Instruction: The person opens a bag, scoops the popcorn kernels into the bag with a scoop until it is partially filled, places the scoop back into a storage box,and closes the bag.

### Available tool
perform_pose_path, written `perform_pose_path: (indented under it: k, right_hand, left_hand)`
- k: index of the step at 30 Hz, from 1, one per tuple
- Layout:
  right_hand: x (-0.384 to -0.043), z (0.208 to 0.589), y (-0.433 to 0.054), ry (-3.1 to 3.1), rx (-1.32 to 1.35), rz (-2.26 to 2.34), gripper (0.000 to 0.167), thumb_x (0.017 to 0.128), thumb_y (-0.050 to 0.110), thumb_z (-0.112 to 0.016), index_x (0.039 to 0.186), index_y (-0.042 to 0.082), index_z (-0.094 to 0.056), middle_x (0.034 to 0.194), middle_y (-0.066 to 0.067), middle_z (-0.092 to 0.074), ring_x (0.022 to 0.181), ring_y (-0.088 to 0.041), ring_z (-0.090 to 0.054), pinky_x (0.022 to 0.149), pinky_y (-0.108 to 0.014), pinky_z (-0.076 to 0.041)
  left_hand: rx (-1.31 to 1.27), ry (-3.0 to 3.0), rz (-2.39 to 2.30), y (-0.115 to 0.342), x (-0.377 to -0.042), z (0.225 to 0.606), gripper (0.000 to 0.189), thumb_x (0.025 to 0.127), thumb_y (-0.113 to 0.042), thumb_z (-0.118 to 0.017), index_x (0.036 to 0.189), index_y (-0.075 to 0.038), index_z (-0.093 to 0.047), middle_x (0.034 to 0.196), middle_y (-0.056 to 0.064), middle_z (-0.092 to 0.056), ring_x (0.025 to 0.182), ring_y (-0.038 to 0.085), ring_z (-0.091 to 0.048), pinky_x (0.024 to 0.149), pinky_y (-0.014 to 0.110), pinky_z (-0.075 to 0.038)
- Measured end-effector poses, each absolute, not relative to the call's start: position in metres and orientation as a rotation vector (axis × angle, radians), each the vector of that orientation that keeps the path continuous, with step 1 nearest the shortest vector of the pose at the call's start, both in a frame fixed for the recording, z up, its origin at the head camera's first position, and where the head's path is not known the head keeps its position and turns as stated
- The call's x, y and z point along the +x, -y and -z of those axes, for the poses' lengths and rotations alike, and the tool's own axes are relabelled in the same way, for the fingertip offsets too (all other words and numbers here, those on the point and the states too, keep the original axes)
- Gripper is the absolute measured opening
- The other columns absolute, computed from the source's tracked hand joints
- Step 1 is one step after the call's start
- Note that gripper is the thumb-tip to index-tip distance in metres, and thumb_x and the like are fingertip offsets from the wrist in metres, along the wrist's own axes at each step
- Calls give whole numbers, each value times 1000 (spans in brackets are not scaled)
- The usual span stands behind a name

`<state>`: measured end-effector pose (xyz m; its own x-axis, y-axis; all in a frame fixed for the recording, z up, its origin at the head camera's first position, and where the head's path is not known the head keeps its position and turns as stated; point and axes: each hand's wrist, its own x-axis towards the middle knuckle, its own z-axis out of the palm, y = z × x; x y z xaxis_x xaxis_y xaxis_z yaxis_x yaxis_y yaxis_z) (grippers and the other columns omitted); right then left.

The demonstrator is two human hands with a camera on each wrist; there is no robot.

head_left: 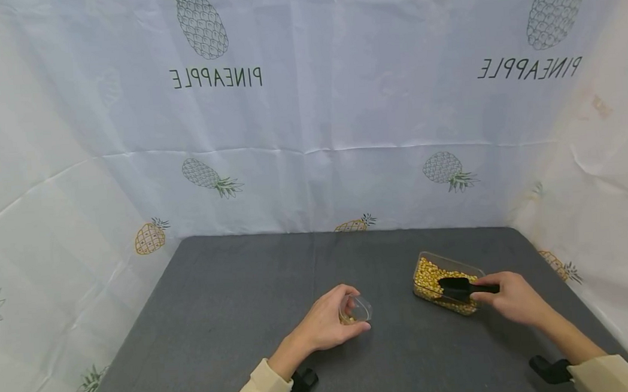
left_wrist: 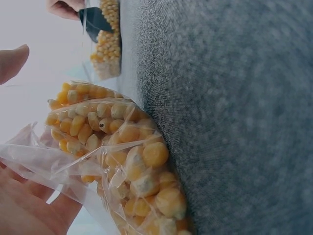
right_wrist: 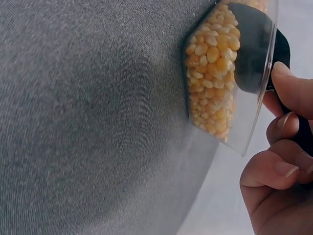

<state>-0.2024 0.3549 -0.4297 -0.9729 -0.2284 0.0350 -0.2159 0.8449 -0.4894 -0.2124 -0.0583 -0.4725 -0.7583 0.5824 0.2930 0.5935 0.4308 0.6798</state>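
My left hand [head_left: 329, 321] is curled round a clear plastic bag [left_wrist: 127, 161], holding its mouth apart between thumb and fingers. Yellow corn kernels fill the bottom of the bag, which sits low over the dark tabletop. To the right, my right hand [head_left: 515, 303] grips the handle of a black scoop [head_left: 456, 287]. The scoop's blade dips into a clear rectangular container [right_wrist: 247, 125], among corn kernels [right_wrist: 210, 73] heaped inside. Through the container's wall, the blade shows tilted against the kernels in the right wrist view.
A dark grey cloth covers the table [head_left: 234, 297]. Pale curtains [head_left: 309, 112] printed with pineapples hang behind and at both sides. The container stands toward the table's right edge, and black wrist straps [head_left: 304, 381] show at both cuffs.
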Motion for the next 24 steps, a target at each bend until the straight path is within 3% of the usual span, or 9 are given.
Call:
perform_pose_path:
  k: [5, 14, 20, 24]
  right_hand:
    - [-204, 432, -351, -2997, -353, 785, 38, 94, 23, -74, 116, -7, -72, 111, -26, -70, 76, -18, -61, 65, -39, -42]
    - [-206, 439, -350, -2998, -349, 815, 36, 94, 21, -74, 116, -7, -72, 112, -27, -70, 86, -27, -65, 66, -41, -42]
    - [-206, 442, -347, -3025, -356, 810, 34, 93, 20, -75, 114, -7, -73, 111, -26, -70, 98, -41, -66, 69, -46, -50]
    - [-206, 444, -345, -3036, -357, 832, 34, 92, 20, -76, 114, -7, -73, 111, -26, -70, 99, -43, -66, 66, -42, -47]
  left_hand:
    - [-1087, 2647, 1269, 58, -212, 473, 57, 91, -42, -77, 132, -8, -57, 104, 1, -62, 84, 1, -53, 74, 23, -48]
    - [-1090, 2642, 1267, 58, -212, 473, 57, 91, -41, -77, 133, -8, -57, 104, 4, -63, 84, 2, -53, 74, 23, -48]
    - [-1085, 2649, 1268, 58, -211, 473, 57, 91, -41, -77, 133, -8, -57, 103, 1, -62, 83, 1, -53, 74, 23, -48]
    - [-1082, 2650, 1271, 58, -211, 473, 57, 91, -42, -77, 132, -8, -57, 103, 0, -61, 83, 1, -53, 73, 23, -48]
